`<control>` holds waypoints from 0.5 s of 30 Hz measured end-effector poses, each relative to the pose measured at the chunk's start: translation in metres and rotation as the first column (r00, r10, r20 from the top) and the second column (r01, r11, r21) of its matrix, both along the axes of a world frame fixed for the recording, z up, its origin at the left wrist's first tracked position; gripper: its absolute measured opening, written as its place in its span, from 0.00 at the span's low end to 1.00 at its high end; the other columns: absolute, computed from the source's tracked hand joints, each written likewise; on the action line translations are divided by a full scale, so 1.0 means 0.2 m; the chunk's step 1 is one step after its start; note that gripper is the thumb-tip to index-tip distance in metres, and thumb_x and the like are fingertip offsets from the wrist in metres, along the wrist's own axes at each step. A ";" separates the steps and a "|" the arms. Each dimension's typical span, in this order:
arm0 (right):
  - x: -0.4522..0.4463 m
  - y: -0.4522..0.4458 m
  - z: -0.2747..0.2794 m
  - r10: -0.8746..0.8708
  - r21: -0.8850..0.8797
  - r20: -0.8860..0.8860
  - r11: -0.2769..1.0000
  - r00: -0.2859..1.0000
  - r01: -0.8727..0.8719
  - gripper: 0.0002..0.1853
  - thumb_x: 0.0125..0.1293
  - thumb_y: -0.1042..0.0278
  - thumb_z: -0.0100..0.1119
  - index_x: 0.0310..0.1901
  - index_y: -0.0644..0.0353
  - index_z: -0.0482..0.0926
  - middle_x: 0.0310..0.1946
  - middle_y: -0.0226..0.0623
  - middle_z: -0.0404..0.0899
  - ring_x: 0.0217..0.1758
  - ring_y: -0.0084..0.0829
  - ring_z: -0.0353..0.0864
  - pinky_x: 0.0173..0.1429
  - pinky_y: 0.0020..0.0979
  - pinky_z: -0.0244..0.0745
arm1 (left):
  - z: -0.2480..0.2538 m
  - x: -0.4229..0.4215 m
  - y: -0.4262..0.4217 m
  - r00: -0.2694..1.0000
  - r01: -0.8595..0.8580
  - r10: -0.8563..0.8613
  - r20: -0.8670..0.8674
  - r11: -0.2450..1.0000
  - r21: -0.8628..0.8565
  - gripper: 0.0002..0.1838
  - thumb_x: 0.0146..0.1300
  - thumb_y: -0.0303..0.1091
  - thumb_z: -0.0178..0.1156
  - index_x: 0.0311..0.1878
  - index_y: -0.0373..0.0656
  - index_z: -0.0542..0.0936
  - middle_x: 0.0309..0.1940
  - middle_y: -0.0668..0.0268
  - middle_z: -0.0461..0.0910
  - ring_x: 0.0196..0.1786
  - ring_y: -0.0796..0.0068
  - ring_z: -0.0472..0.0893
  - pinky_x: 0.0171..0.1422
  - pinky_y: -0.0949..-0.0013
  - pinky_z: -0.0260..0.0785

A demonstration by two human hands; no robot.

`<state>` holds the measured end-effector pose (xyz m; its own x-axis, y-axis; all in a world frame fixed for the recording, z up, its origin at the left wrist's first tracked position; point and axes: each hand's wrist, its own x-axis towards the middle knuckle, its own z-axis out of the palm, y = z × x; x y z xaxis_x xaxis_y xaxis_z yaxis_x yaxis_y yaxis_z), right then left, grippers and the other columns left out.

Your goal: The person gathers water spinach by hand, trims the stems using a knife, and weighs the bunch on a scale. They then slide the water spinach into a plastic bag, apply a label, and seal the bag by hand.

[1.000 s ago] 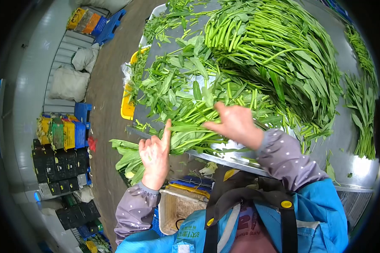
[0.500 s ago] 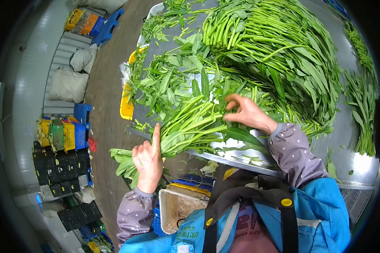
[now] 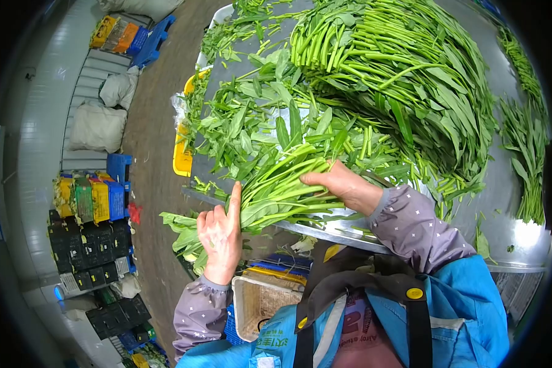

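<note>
A bunch of water spinach [image 3: 279,193] lies between my hands at the table's near edge, its cut stems toward the right and its leaves hanging past the edge on the left. My left hand [image 3: 222,236] is closed around the leafy part, with the index finger stretched out along the bunch. At the stem end, my right hand [image 3: 340,185] is wrapped over the stalks, thumb on top; the fingers beneath are hidden. Behind the bunch, loose leaves and cut stem pieces [image 3: 245,122] are strewn over the metal table [image 3: 224,83].
A large heap of water spinach [image 3: 423,80] fills the table's back right, with a smaller bunch [image 3: 524,159] at the far right. Below the edge sits a white basket [image 3: 257,306]. A yellow crate [image 3: 183,153] stands by the left side; black crates [image 3: 92,239] are stacked further off.
My right hand has moved down and left from beside the stem ends and has closed on the stalks. My left hand has shifted slightly right, still holding the bunch.
</note>
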<state>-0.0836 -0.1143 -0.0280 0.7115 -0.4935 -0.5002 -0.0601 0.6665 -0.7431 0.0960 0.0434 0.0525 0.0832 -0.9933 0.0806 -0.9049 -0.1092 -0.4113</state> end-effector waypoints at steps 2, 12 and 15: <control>-0.03 0.01 -0.01 0.197 -0.154 0.063 0.970 0.978 -0.186 0.15 0.57 0.66 0.61 0.45 0.61 0.78 0.39 0.31 0.80 0.39 0.22 0.76 0.41 0.27 0.71 | -0.01 0.01 0.02 1.000 -0.019 0.019 -0.006 1.000 0.017 0.43 0.38 0.17 0.55 0.66 0.51 0.65 0.19 0.65 0.67 0.22 0.67 0.70 0.34 0.65 0.62; -0.39 -0.10 0.02 0.163 -0.387 -0.137 0.899 0.977 -0.204 0.19 0.68 0.62 0.50 0.56 0.61 0.68 0.41 0.37 0.77 0.23 0.24 0.76 0.26 0.24 0.73 | -0.05 0.08 0.03 0.997 -0.020 0.021 -0.076 1.000 0.006 0.43 0.36 0.17 0.56 0.65 0.50 0.66 0.19 0.64 0.68 0.24 0.66 0.72 0.35 0.64 0.63; -0.59 -0.31 -0.05 0.041 0.060 0.308 0.996 0.951 -0.062 0.15 0.67 0.64 0.51 0.50 0.63 0.70 0.40 0.36 0.77 0.29 0.27 0.77 0.32 0.27 0.73 | -0.05 0.15 0.09 0.995 -0.090 0.090 -0.050 0.996 -0.005 0.42 0.36 0.16 0.55 0.64 0.49 0.67 0.20 0.65 0.67 0.24 0.66 0.71 0.36 0.66 0.63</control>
